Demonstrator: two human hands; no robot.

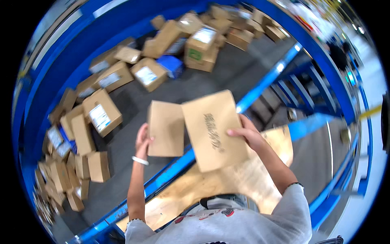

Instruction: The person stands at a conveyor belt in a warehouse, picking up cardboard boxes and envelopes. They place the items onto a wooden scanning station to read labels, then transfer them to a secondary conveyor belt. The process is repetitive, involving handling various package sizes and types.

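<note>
At the belt's near edge, my left hand (pixel 142 141) grips a plain brown cardboard box (pixel 166 129) by its left side. My right hand (pixel 248 132) has hold of a larger brown cardboard box (pixel 211 126) by its right side, thumb on the face with dark printing. Both boxes are raised and tilted, their upper corners close together. Whether these corners touch, I cannot tell. The fingers behind each box are hidden.
A dark curved conveyor belt (pixel 134 107) carries many cardboard boxes, one with a white label (pixel 100 118), and a blue package (pixel 170 66). Blue rails (pixel 260 87) border it. A wooden board (pixel 178 191) lies before me. At right stands a blue slatted frame (pixel 302 91).
</note>
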